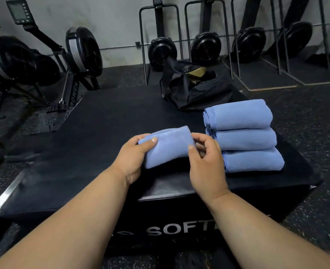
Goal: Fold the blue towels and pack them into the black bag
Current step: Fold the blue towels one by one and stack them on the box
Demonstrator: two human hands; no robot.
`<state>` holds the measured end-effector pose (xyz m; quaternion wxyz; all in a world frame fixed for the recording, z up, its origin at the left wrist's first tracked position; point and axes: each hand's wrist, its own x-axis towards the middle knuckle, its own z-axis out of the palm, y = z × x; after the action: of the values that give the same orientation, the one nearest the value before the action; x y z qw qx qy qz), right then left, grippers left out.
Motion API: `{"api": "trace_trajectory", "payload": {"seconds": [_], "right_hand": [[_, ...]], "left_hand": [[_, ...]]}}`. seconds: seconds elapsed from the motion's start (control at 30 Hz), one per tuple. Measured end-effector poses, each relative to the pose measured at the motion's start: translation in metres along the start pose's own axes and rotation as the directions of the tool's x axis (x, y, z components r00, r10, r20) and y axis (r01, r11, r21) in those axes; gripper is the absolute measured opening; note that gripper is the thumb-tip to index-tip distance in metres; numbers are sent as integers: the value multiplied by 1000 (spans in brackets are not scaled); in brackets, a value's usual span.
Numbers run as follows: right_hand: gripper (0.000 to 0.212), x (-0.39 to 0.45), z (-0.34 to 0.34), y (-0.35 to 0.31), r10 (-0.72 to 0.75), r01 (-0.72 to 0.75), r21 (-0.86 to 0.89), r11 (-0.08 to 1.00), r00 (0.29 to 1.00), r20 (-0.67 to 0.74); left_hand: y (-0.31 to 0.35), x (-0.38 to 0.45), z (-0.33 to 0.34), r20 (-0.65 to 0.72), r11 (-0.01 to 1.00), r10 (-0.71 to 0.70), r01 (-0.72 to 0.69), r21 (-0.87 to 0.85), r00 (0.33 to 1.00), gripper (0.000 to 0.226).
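A folded blue towel (170,146) lies on the black padded box (86,144) in front of me. My left hand (135,158) grips its left end, thumb on top. My right hand (206,158) pinches its right edge with curled fingers. To the right, three folded blue towels (241,136) lie in a neat row, each overlapping the one in front. The black bag (181,90) sits open at the far side of the box, a tan item showing inside.
Rowing machines (43,61) stand on the left, and more are stored upright along the back wall (204,47). Speckled rubber floor (315,117) surrounds the box. A metal rail (3,199) runs at lower left.
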<state>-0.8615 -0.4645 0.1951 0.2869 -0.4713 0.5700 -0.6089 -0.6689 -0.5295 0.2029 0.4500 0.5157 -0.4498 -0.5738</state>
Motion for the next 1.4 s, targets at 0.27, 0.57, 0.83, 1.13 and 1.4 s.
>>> {"api": "trace_trajectory", "payload": {"seconds": [0.27, 0.57, 0.83, 1.13, 1.4], "right_hand": [[23, 16, -12, 18, 107, -107, 10, 994, 993, 40], [10, 25, -4, 41, 200, -154, -235, 960, 962, 187], [9, 24, 0, 41, 229, -137, -327, 935, 937, 264], [13, -5, 28, 33, 206, -55, -315, 948, 857, 472], [10, -56, 90, 3, 177, 40, -305, 952, 740, 649]], "left_hand": [[25, 79, 45, 116, 997, 9, -19, 79, 993, 27], [-5, 140, 57, -1, 960, -36, 35, 279, 999, 12], [-5, 133, 58, -89, 933, 79, -43, 356, 993, 39], [-28, 21, -40, -216, 874, 181, -57, 483, 959, 21], [-42, -87, -135, -344, 974, 52, 29, 225, 937, 14]]}}
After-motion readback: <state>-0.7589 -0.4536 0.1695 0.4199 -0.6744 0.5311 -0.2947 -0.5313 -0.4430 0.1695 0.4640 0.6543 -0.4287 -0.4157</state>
